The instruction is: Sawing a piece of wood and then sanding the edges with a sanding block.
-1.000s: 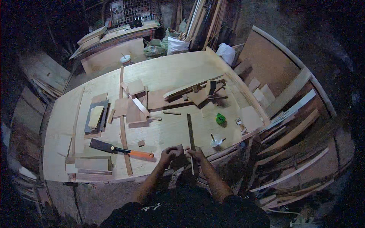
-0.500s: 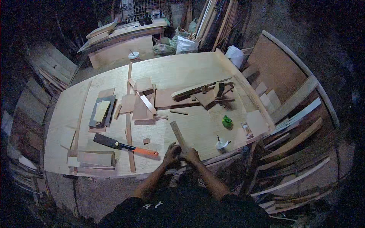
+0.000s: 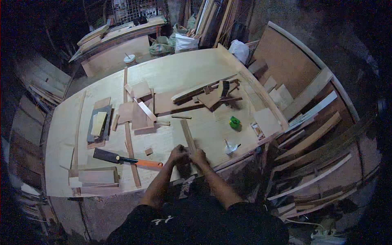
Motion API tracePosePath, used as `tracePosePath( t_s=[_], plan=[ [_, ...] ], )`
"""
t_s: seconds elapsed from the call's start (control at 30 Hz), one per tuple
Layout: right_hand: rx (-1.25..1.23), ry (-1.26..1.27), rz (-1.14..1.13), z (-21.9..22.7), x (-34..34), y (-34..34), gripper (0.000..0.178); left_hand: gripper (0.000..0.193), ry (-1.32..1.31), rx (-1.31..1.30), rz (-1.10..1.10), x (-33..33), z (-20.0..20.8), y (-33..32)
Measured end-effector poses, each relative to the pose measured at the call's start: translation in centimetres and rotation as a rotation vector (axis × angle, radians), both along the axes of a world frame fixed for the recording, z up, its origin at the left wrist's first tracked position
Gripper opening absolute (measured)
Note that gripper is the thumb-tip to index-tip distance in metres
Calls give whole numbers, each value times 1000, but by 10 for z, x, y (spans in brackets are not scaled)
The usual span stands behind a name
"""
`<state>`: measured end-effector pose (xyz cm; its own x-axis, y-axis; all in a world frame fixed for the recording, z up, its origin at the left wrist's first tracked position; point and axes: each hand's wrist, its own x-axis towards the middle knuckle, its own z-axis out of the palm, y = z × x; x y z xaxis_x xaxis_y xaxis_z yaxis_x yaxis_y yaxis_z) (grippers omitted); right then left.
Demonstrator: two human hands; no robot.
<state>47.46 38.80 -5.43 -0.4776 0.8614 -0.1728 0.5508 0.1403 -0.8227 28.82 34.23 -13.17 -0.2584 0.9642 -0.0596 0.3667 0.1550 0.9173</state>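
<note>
A narrow wooden strip [image 3: 187, 132] points away from me over the near edge of the workbench. My right hand [image 3: 199, 158] is closed round its near end. Beside it, my left hand [image 3: 178, 154] has its fingers curled in against the strip's near end; what they grip, if anything, is hidden. Left of that hand lie a small square wood block [image 3: 149, 151] and a handsaw with a dark blade [image 3: 107, 155] and an orange handle [image 3: 149, 163]. To the right of my hands is a small whitish bottle [image 3: 230, 147], with a green object [image 3: 234, 123] beyond it.
Thin wooden panels [image 3: 141, 110] and a dark wooden assembly [image 3: 212, 100] lie mid-bench. At left are a sanding-like dark sheet with blocks [image 3: 98, 124] and stacked boards [image 3: 96, 177]. Lumber [image 3: 310, 143] leans along the right; sacks [image 3: 186, 43] stand behind the bench.
The view has shifted, so bench items appear further left and mostly higher. Both hands have moved a little further in over the bench, with the strip still held.
</note>
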Motion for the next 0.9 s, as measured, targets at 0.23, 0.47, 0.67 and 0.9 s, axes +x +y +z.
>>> tracePosePath(
  t_s=[0.23, 0.47, 0.67, 0.9],
  plan=[
    [-136, -131, -47, 15, 21, 21, 50, 27, -508, 155, -16, 33, 17, 11],
    [9, -102, -7, -9, 9, 19, 44, 37, -255, 83, 187, 44, 13, 15],
    [238, -35, 97, -41, 1, 19, 36, 28, -196, 239, 13, 28, -13, 19],
    [181, -151, 32, -1, 10, 15, 32, 30, -15, 4, 45, 45, 20, 6]
  ],
)
